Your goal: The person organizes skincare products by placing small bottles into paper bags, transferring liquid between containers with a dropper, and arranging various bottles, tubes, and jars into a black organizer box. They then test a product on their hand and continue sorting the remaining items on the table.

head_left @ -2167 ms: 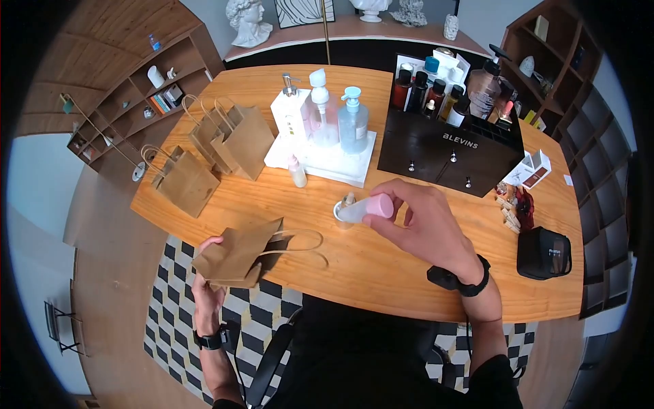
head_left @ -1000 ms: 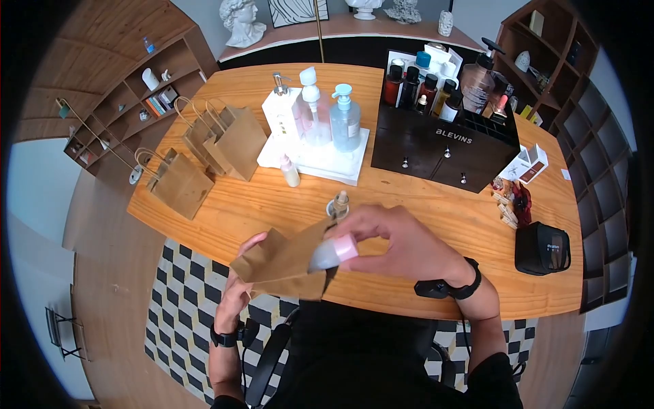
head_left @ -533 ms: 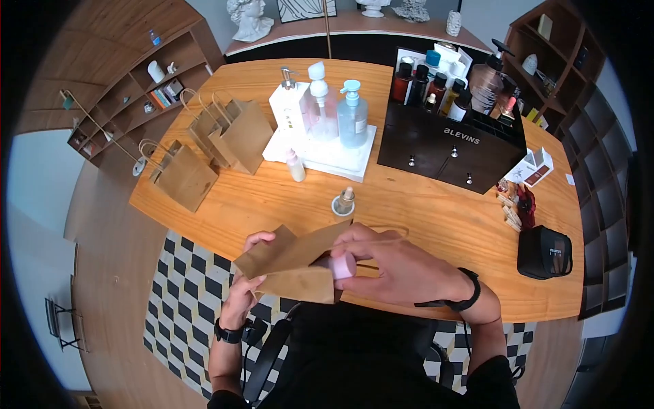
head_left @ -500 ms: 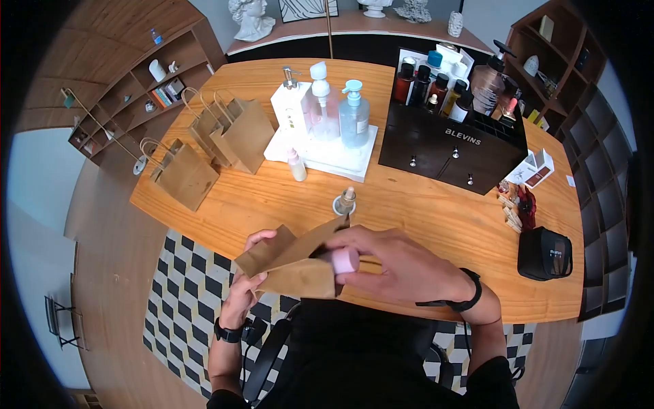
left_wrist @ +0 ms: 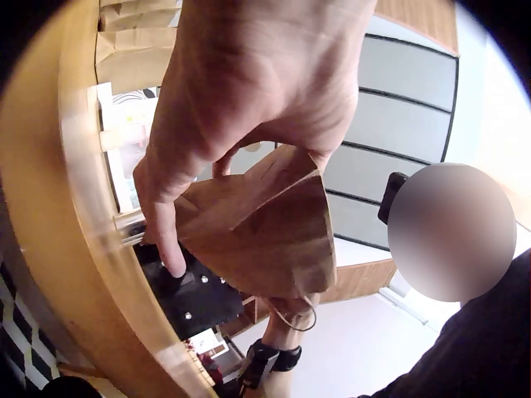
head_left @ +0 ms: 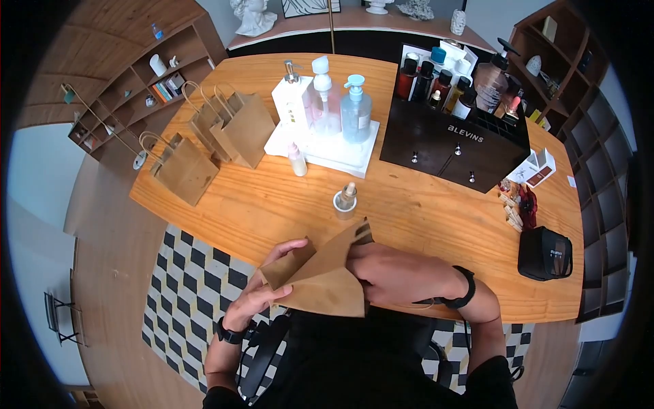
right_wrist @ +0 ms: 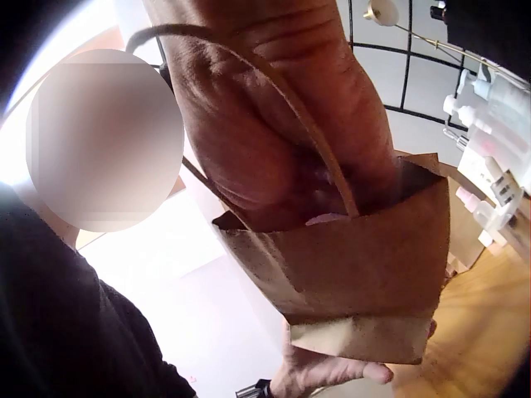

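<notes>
My left hand (head_left: 262,290) grips the bottom of a brown paper bag (head_left: 327,286), thumb on one side and fingers on the other. The bag lies tilted, its mouth facing right. My right hand (head_left: 402,273) reaches inside that mouth; its fingertips are hidden. In the right wrist view a sliver of pink cap (right_wrist: 328,219) shows beside the right hand (right_wrist: 282,124), within the bag (right_wrist: 357,265), and a handle loops over the wrist. The left wrist view shows the left hand (left_wrist: 241,108) around the bag (left_wrist: 265,232). The bottle's body is out of sight.
Beyond the bag, a small dropper bottle (head_left: 348,196) stands in a white-rimmed holder. A pink-capped bottle (head_left: 298,162) is near a white tray (head_left: 327,158) of pump bottles. Paper bags (head_left: 182,172) stand left; a dark organizer (head_left: 429,146) and black pouch (head_left: 543,253) sit right.
The right hand has carried the pink-capped bottle from beside the dropper bottle into the bag's mouth and gone deeper. The left hand has brought the bag rightward and nearer the body.
</notes>
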`<state>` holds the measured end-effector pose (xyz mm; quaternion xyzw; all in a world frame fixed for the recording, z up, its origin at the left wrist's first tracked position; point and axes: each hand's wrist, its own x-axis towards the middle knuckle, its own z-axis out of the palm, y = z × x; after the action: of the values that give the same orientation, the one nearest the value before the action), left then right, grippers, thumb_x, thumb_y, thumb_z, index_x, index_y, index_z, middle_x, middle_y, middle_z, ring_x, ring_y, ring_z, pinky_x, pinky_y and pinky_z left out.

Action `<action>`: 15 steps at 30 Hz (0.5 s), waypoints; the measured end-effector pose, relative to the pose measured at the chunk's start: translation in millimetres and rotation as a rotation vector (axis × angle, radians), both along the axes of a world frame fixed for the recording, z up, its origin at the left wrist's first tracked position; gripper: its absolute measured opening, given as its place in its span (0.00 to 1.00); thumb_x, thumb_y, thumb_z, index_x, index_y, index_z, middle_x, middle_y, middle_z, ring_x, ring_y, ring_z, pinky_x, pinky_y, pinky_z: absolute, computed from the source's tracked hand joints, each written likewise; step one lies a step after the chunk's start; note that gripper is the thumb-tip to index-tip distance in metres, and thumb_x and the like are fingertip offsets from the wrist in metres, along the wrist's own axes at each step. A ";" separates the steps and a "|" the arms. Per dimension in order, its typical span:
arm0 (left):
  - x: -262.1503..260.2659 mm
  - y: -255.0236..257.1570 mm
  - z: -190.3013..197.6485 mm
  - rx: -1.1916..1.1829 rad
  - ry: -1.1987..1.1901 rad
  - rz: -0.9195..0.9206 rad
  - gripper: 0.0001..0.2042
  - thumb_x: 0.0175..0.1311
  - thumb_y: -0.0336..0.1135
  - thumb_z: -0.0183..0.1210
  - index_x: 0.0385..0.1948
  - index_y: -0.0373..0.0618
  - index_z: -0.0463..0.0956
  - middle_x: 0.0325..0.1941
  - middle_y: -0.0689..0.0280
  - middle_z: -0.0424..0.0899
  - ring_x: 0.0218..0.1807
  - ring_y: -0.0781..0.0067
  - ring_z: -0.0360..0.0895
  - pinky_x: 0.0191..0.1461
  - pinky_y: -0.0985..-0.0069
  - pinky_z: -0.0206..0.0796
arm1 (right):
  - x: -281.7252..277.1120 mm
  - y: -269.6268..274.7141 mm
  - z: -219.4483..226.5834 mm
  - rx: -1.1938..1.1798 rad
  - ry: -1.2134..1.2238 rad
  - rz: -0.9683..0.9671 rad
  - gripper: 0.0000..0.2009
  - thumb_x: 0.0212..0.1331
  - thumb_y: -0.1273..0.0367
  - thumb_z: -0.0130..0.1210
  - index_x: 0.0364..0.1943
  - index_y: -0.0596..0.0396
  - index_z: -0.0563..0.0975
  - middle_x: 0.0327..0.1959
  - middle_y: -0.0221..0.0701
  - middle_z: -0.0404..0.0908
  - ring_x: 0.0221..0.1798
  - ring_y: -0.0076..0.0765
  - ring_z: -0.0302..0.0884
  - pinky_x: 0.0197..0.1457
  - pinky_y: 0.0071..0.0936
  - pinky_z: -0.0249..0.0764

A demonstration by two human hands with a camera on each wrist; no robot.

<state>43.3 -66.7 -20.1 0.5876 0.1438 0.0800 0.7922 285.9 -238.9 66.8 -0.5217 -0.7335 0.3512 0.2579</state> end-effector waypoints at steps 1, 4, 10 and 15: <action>-0.1 -0.6 2.1 0.000 -0.001 0.001 0.45 0.59 0.47 0.73 0.78 0.45 0.60 0.77 0.58 0.67 0.80 0.61 0.62 0.82 0.61 0.54 | -1.4 1.8 8.8 0.000 -0.001 0.001 0.14 0.67 0.76 0.55 0.54 0.67 0.77 0.52 0.52 0.81 0.58 0.57 0.78 0.62 0.44 0.76; 0.9 -2.3 6.7 0.198 0.033 -0.045 0.45 0.59 0.47 0.72 0.78 0.45 0.60 0.78 0.59 0.66 0.81 0.60 0.59 0.84 0.60 0.51 | -3.9 0.2 20.3 -0.423 -0.260 0.138 0.17 0.64 0.77 0.56 0.56 0.71 0.76 0.57 0.54 0.79 0.61 0.59 0.77 0.66 0.44 0.76; -5.1 -2.6 4.9 0.034 -0.024 0.104 0.46 0.57 0.48 0.71 0.78 0.44 0.60 0.75 0.57 0.67 0.79 0.60 0.64 0.82 0.62 0.53 | -15.1 -10.9 -6.2 0.069 -0.070 0.073 0.17 0.63 0.77 0.56 0.53 0.78 0.74 0.56 0.61 0.77 0.63 0.61 0.76 0.70 0.45 0.74; -6.8 4.2 4.8 0.094 -0.091 0.231 0.49 0.57 0.54 0.69 0.79 0.42 0.58 0.73 0.56 0.67 0.76 0.59 0.67 0.79 0.62 0.57 | -19.6 -14.4 -8.0 0.102 -0.179 -0.010 0.14 0.65 0.77 0.54 0.49 0.78 0.75 0.50 0.59 0.79 0.56 0.63 0.79 0.62 0.43 0.79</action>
<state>36.5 -62.6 -15.3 0.5995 0.1706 0.2039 0.7550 266.3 -253.3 58.8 -0.5409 -0.7679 0.2639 0.2192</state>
